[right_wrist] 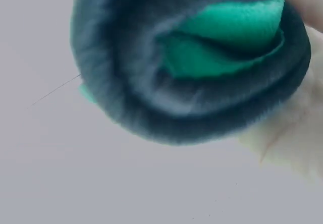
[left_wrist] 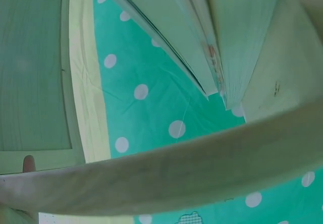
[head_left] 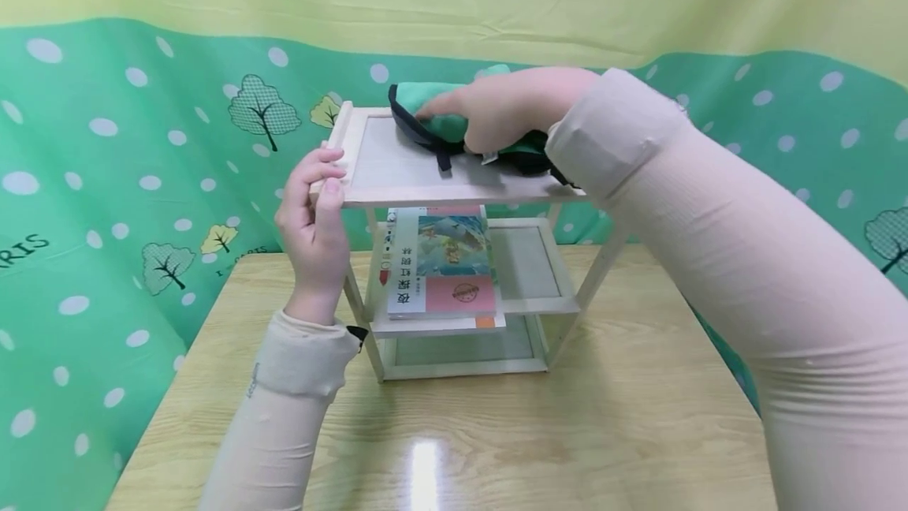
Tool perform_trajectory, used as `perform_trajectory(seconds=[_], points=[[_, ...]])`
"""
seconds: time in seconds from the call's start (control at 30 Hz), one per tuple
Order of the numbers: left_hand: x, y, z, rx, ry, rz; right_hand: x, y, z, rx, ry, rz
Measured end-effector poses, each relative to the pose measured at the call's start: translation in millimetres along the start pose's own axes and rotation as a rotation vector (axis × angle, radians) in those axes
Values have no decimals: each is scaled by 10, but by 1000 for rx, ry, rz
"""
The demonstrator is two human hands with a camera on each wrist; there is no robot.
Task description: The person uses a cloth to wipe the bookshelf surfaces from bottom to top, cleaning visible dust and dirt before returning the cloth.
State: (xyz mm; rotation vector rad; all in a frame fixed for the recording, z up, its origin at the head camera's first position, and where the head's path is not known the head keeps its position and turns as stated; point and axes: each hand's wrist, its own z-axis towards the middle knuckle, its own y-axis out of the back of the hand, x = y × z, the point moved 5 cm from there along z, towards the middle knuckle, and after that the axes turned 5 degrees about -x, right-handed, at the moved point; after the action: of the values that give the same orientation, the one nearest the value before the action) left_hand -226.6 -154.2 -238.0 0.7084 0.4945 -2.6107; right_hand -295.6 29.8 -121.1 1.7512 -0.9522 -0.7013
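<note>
A rolled green cloth item with black trim (head_left: pixel 433 93) lies on the top board of a small pale wooden shelf rack (head_left: pixel 383 160). My right hand (head_left: pixel 507 105) grips it from above, its index finger stretched along the cloth. The right wrist view shows the roll's dark, coiled end (right_wrist: pixel 171 128) close up. At the rack's top left corner, my left hand (head_left: pixel 312 215) holds the frame, thumb over the front edge. A fingertip (left_wrist: pixel 29 164) shows by the wooden rail (left_wrist: pixel 166 178) in the left wrist view.
Books (head_left: pixel 454 251) with a pink and blue cover lie on the left of the middle shelf, their front edge jutting forward. The rack stands on a wood-grain table (head_left: pixel 496 440). Behind hangs a green and yellow curtain (head_left: pixel 213 124) with white dots and trees.
</note>
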Motion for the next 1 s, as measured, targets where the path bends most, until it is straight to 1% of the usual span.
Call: perform_trajectory(seconds=[0.13, 0.23, 0.33, 0.47, 0.53, 0.73, 0.87, 1.0], points=[[-6, 12, 15, -5, -7, -6, -10, 22, -83, -27, 53, 8], [0, 7, 7, 3, -4, -3, -60, 51, -144, -36, 67, 17], [12, -4, -7, 14, 1, -3, -132, 84, -201, -37, 58, 16], [23, -10, -17, 17, 4, -3, -215, 107, -268, 1, 12, 18], [21, -10, -18, 16, 4, -3, -222, 103, -288, 14, 7, -6], [6, -13, -15, 15, 5, 5, -158, 29, -244, 13, 26, -137], [-6, -19, -20, 17, 7, 11, -100, 17, -183, -5, 33, -145], [-19, -12, -22, 18, 13, 14, -45, 26, -130, -30, 21, -136]])
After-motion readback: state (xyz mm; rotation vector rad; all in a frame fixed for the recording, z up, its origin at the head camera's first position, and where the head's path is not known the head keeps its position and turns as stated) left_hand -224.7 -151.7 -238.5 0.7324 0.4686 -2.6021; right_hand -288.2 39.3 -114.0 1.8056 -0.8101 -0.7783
